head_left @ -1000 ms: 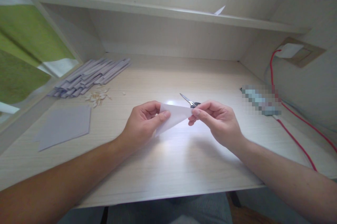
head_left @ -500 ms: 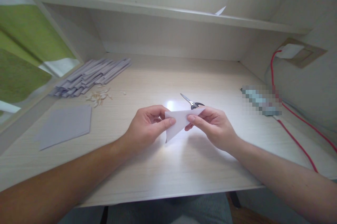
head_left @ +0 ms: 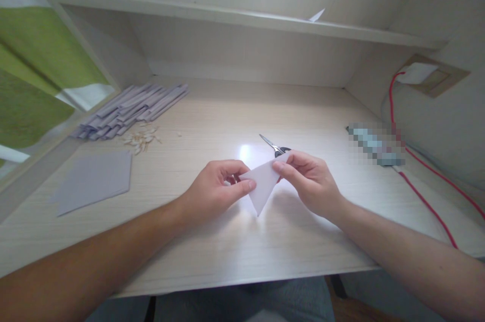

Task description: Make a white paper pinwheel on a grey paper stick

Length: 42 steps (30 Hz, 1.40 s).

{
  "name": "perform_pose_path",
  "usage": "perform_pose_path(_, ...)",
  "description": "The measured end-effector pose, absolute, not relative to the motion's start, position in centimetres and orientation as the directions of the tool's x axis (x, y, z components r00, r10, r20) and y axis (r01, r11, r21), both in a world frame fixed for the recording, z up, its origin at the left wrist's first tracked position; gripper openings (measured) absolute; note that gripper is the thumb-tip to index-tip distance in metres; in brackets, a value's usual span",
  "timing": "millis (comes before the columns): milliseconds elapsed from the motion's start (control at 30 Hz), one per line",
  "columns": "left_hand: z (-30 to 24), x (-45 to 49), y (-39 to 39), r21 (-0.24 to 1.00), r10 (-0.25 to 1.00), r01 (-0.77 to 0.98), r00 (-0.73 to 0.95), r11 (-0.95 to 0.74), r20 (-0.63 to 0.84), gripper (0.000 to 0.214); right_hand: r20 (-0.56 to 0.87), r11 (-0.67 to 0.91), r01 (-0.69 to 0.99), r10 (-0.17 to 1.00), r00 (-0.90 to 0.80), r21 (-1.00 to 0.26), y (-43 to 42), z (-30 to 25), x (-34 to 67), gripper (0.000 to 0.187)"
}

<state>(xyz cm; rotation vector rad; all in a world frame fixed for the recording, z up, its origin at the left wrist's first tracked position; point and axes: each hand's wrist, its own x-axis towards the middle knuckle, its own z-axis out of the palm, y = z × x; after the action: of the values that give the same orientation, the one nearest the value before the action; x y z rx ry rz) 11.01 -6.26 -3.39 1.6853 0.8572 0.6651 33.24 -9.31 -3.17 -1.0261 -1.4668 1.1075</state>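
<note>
A white triangular piece of folded paper (head_left: pixel 262 185) is held above the desk between my two hands, one corner pointing down toward me. My left hand (head_left: pixel 223 185) pinches its left corner between thumb and fingers. At the upper right corner, my right hand (head_left: pixel 308 178) grips it with the thumb on the near face. Just behind the paper lies a pair of scissors (head_left: pixel 273 145), blades toward the upper left, handles partly covered by my right hand and the paper.
Rolled or folded paper strips (head_left: pixel 132 110) are piled at the back left, beside small pale scraps (head_left: pixel 141 136). Flat paper sheets (head_left: pixel 94 180) lie nearer me. On the right are a pixelated object (head_left: pixel 375 145) and a red cable (head_left: pixel 428 206). A shelf (head_left: pixel 227 15) spans the back.
The paper has tilted: its left corner has dropped and its lower tip has swung right. My left hand has moved slightly down and right. The scissors have stayed put.
</note>
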Motion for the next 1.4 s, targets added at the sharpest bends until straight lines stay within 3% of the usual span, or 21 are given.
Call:
perform_pose_path(200, -3.83, 10.95, -6.09, 0.992, 0.781, 0.124, 0.622, -0.030, -0.054, 0.016, 0.210, 0.214, 0.073, 0.976, -0.053, -0.974, -9.25, -3.22, 33.64, 0.023)
perform_pose_path(433, -3.91, 11.15, -6.09, 0.996, 0.764, 0.085, 0.640, 0.039, -0.084, 0.020, 0.203, 0.206, 0.079, 0.978, -0.051, -0.975, -9.07, -3.12, 33.59, 0.025)
perform_pose_path(567, -4.02, 11.02, -5.97, 0.998, 0.790, 0.057, 0.611, 0.013, -0.045, 0.026, 0.110, 0.112, -0.002, 0.980, -0.163, -0.994, -9.00, -3.15, 33.42, 0.027)
perform_pose_path(667, -4.09, 10.96, -5.82, 0.998, 0.817, 0.059, 0.576, -0.030, -0.010, 0.028, 0.052, 0.064, 0.036, 0.963, -0.263, -0.997, -9.13, -3.14, 33.25, 0.027)
perform_pose_path(900, -3.85, 11.20, -5.98, 0.994, 0.807, 0.098, 0.591, -0.048, -0.019, 0.030, 0.075, 0.095, 0.084, 0.974, -0.214, -0.992, -9.20, -3.11, 33.18, 0.026)
perform_pose_path(1100, -3.76, 11.18, -5.83, 0.993, 0.841, 0.103, 0.542, -0.057, -0.008, 0.032, 0.016, 0.063, 0.141, 0.949, -0.316, -0.988, -9.22, -3.32, 33.25, 0.030)
perform_pose_path(1267, -3.76, 11.20, -5.69, 0.994, 0.846, 0.099, 0.533, -0.052, -0.009, 0.032, 0.018, 0.069, 0.174, 0.960, -0.280, -0.982, -9.36, -3.18, 33.15, 0.033)
perform_pose_path(1400, -3.52, 11.22, -5.65, 0.995, 0.859, 0.088, 0.513, -0.051, -0.001, 0.031, -0.055, 0.004, 0.142, 0.911, -0.408, -0.990, -9.43, -2.94, 33.07, 0.035)
